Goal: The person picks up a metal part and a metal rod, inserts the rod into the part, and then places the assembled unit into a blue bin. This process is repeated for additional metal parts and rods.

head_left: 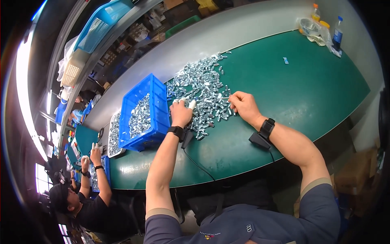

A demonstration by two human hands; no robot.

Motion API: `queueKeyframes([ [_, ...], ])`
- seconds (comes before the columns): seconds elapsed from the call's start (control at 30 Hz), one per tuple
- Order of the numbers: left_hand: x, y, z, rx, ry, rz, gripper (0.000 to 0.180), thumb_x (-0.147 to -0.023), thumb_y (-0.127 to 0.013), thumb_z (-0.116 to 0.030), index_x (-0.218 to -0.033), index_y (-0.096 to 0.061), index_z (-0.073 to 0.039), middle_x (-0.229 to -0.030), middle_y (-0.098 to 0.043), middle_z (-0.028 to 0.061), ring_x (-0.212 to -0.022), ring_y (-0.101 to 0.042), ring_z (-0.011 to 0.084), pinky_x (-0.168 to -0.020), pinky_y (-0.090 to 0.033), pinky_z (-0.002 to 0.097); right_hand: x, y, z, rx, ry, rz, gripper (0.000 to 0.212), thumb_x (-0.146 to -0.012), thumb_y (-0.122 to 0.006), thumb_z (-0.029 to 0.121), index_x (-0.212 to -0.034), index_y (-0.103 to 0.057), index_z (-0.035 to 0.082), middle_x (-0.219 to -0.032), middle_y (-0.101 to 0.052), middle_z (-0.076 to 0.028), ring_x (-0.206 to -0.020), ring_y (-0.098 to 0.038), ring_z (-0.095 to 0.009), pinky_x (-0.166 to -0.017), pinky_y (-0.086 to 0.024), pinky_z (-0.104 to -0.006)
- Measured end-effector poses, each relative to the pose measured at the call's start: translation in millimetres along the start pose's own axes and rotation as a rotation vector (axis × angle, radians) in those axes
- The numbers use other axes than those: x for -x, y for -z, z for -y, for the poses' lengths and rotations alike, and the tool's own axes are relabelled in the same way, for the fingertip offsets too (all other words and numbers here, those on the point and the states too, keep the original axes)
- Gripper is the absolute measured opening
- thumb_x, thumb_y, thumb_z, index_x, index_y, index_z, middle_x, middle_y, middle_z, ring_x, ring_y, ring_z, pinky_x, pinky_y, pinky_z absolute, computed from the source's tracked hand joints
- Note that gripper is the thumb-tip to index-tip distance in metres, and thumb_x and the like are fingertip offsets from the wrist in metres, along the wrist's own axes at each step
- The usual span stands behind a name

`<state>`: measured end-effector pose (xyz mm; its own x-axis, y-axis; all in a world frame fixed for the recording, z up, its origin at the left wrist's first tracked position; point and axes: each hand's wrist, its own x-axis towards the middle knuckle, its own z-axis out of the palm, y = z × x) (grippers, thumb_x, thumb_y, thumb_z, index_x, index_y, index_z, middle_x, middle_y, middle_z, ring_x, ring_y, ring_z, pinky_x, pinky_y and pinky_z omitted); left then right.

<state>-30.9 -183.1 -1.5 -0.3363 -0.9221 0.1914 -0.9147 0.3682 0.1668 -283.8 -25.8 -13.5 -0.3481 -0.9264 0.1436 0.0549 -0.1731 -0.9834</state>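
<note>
A heap of small shiny metal parts (203, 79) is spread over the green tabletop. My left hand (181, 113), with white covers on some fingertips, rests at the heap's near left edge. Its thumb and fingers are apart, among the parts; nothing gripped shows in them. My right hand (245, 106) is closed in a pinch at the right side of the heap. From its fingertips a thin metal rod (222, 97) points left over the parts. Beside my left hand stands a blue crate (159, 103) holding more of these parts.
A white tray (118, 151) of parts lies left of the crate. Cabled black devices (260, 140) hang at my wrists. Bottles (337, 34) and a bag stand at the far right corner; a small blue packet (285, 60) lies nearer. A co-worker (87, 203) sits at left.
</note>
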Motion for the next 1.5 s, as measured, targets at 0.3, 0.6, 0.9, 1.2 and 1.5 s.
queueKeyframes([
  [0.3,27.9,19.2,-18.7,0.137,-0.236,-0.074,0.074,-0.093,-0.064,-0.052,-0.144,-0.052,0.000,-0.142,-0.051,0.0310,-0.133,-0.045,0.0469,-0.114,-0.034,0.0498,0.9,4.3,0.9,-0.002,-0.036,0.020,0.025,-0.101,-0.059,0.020,-0.088,-0.068,0.001,-0.072,-0.064,-0.002,-0.060,-0.054,-0.006,-0.055,-0.044,-0.0223],
  [0.6,20.3,13.2,5.6,0.047,-0.013,0.107,0.062,-0.096,-0.062,-0.044,-0.139,-0.057,0.001,-0.136,-0.058,0.0301,-0.132,-0.048,0.0475,-0.112,-0.037,0.0498,1.3,1.1,-2.4,-0.052,-0.009,0.001,0.026,-0.097,-0.062,0.023,-0.083,-0.068,0.001,-0.068,-0.064,-0.002,-0.057,-0.055,-0.007,-0.051,-0.044,-0.0254],
  [0.9,29.6,39.5,43.7,-0.471,-0.353,0.046,0.018,-0.091,-0.059,-0.014,-0.104,-0.065,-0.003,-0.102,-0.070,0.0170,-0.099,-0.066,0.0353,-0.086,-0.051,0.0481,4.3,4.1,2.3,-0.057,-0.071,0.026,0.025,-0.100,-0.060,0.020,-0.088,-0.068,0.000,-0.072,-0.064,-0.002,-0.060,-0.055,-0.006,-0.055,-0.045,-0.0230],
  [1.2,70.3,38.1,30.8,-0.342,-0.309,0.040,0.018,-0.087,-0.059,-0.005,-0.104,-0.062,-0.004,-0.095,-0.066,0.0171,-0.087,-0.067,0.0372,-0.077,-0.054,0.0469,1.1,7.0,-1.7,0.002,0.000,0.028,0.025,-0.096,-0.063,0.022,-0.084,-0.068,0.001,-0.068,-0.065,-0.002,-0.058,-0.056,-0.007,-0.052,-0.044,-0.0248],
  [1.5,117.7,49.7,8.3,0.321,-0.174,0.077,0.035,-0.083,-0.068,0.002,-0.119,-0.067,-0.002,-0.091,-0.066,0.0135,-0.079,-0.066,0.0250,-0.076,-0.054,0.0371,6.1,3.5,3.1,0.001,-0.020,0.052,0.027,-0.100,-0.062,0.023,-0.085,-0.068,0.001,-0.070,-0.064,-0.001,-0.059,-0.054,-0.006,-0.055,-0.044,-0.0228],
])
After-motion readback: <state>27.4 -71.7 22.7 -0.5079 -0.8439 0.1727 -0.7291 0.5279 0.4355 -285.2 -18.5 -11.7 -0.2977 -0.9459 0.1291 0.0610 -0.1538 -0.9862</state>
